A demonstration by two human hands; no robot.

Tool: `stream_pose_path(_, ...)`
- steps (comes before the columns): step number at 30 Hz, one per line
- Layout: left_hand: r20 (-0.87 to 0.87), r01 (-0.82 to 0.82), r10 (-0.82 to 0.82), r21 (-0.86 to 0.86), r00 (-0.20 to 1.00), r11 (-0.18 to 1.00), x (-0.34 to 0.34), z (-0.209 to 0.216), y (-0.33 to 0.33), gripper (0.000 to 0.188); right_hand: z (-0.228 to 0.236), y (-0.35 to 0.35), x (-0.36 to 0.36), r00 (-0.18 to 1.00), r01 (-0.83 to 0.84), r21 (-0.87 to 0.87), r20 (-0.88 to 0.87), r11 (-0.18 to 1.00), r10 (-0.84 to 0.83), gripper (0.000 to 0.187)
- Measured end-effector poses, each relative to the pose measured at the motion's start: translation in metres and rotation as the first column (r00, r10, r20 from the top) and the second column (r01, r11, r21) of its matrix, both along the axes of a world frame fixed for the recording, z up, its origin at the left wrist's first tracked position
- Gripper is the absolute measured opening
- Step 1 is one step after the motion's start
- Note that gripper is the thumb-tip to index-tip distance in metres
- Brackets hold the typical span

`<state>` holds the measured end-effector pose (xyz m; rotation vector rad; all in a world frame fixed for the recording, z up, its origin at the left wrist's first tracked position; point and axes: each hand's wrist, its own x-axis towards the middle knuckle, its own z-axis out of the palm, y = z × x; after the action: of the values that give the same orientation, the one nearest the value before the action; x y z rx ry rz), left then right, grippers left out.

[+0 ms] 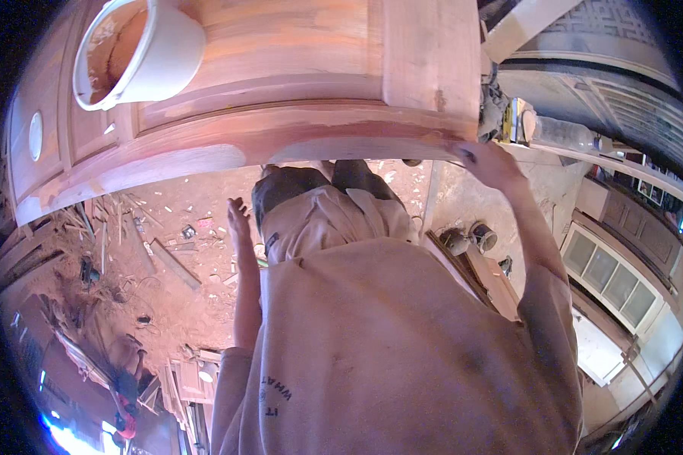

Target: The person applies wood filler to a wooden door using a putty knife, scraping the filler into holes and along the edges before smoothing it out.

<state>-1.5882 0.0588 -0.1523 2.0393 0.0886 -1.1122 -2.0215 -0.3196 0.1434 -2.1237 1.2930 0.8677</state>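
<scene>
A large reddish wooden door panel (296, 83) lies flat in front of me, with pale filler smeared along its near edge. On its left part stands a white plastic bucket (167, 57) holding brownish paste. My right hand (493, 163) reaches up to the panel's near right corner, fingers curled on the edge; something small and dark shows at the fingertips, too small to identify. My left hand (239, 216) hangs free beside my leg, fingers loosely apart, holding nothing. My dusty beige shirt and trousers fill the lower middle of the view.
The floor (174, 227) is covered with red sawdust, wood offcuts and scraps. Two small tins (470, 239) sit on a plank to the right. A white glazed window frame (611, 277) leans at the right. A clear plastic bottle (565, 135) lies beyond the panel.
</scene>
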Motion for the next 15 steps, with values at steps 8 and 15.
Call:
stream_pose_path(8,0.071,0.269,-0.286,0.184,0.955,0.945,0.009,0.003,0.026,0.066,-0.007,0.108,0.083,0.6,0.617,0.116,0.571,0.778,-0.56,0.044)
stream_pose_path(15,0.184,0.53,-0.541,0.11,0.82,0.841,0.088,0.046,-0.016,0.048,-0.036,0.175,0.145,0.399,0.765,0.188,0.613,0.617,-0.682,0.047)
